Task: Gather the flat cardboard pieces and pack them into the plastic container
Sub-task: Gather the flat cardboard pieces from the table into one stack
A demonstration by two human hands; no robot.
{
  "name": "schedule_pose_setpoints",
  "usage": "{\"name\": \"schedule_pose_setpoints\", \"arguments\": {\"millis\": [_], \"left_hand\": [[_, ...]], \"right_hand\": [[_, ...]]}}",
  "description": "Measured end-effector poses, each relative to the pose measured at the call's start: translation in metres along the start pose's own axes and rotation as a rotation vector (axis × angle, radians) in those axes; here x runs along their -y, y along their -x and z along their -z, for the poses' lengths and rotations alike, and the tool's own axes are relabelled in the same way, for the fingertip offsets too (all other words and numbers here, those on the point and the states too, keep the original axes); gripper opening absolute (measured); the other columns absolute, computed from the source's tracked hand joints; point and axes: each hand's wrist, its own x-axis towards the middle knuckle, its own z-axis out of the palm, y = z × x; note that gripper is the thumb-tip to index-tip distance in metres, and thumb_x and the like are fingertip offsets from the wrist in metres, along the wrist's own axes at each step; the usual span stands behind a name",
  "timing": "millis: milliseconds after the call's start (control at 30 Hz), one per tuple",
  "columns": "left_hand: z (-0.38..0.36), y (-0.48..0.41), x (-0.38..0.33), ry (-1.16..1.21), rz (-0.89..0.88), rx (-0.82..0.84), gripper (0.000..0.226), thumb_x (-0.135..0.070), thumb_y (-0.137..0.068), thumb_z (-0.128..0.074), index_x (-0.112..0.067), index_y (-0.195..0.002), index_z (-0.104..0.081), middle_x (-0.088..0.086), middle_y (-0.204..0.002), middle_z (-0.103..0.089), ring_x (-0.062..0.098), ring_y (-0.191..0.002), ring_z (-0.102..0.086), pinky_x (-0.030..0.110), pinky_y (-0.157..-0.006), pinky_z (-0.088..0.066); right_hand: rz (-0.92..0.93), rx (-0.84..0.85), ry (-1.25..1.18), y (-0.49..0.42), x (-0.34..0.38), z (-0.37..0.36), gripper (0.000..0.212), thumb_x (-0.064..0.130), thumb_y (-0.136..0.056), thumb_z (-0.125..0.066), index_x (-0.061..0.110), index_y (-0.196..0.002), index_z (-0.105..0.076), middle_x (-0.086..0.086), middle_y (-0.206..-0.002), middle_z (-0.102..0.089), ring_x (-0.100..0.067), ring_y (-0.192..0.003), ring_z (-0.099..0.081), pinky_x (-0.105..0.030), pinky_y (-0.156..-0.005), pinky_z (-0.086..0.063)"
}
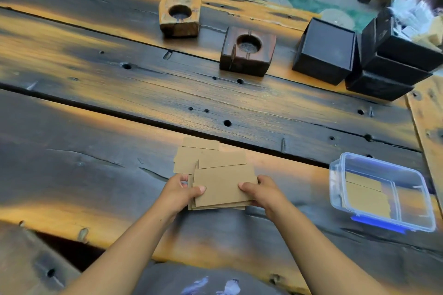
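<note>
— Flat brown cardboard pieces [223, 187]: where?
— Centre frame, stacked between my left hand [178, 193] and right hand [260, 193], each grip pinching an edge.
— Progress?
— Some lie in the clear plastic container [335, 175], lower right; most remain.

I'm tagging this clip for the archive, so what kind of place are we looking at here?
Probably a small craft or woodworking workshop, maybe semi-outdoors. The rough, scorched plank table is drilled with holes, two carved wooden blocks with round recesses sit beside black gift boxes, and cardboard pieces are being packed by hand.
</note>
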Motion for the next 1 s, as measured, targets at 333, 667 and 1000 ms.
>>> {"name": "schedule_pose_setpoints", "arguments": {"millis": [333, 667, 1000], "left_hand": [[0.014, 0.007, 0.021, 0.046, 0.039, -0.029, 0.042, -0.015, -0.076, -0.080, -0.006, -0.112, -0.060, 0.018, -0.108, -0.070, 0.033, -0.100, -0.071, 0.052, -0.096, -0.054], [0.043, -0.036, -0.005, -0.071, -0.007, -0.086, 0.051, -0.022, -0.080, -0.079, -0.022, -0.117, -0.044, -0.002, -0.090, -0.053, 0.011, -0.079, -0.059, 0.023, -0.062, -0.045], [0.053, -0.091, -0.029, -0.156, 0.007, -0.078, 0.053, -0.026, -0.080, -0.078, -0.025, -0.119, -0.041, 0.003, -0.103, -0.057, 0.020, -0.097, -0.061, 0.026, -0.069, -0.046]], "right_hand": [[-0.039, 0.060, 0.091, 0.000, -0.004, -0.017, 0.022, 0.019, -0.084, -0.071, 0.010, -0.101, -0.060, -0.005, -0.095, -0.068, -0.016, -0.080, -0.065, -0.029, -0.063, -0.052], [-0.037, 0.022, 0.005, -0.027, 0.019, -0.050, 0.024, 0.012, -0.086, -0.069, 0.008, -0.107, -0.059, -0.002, -0.089, -0.066, -0.016, -0.076, -0.064, -0.028, -0.058, -0.053], [0.005, -0.075, 0.121, -0.079, 0.043, -0.067, 0.033, 0.009, -0.081, -0.071, 0.002, -0.111, -0.062, -0.015, -0.108, -0.069, -0.029, -0.097, -0.066, -0.041, -0.089, -0.054]]}}
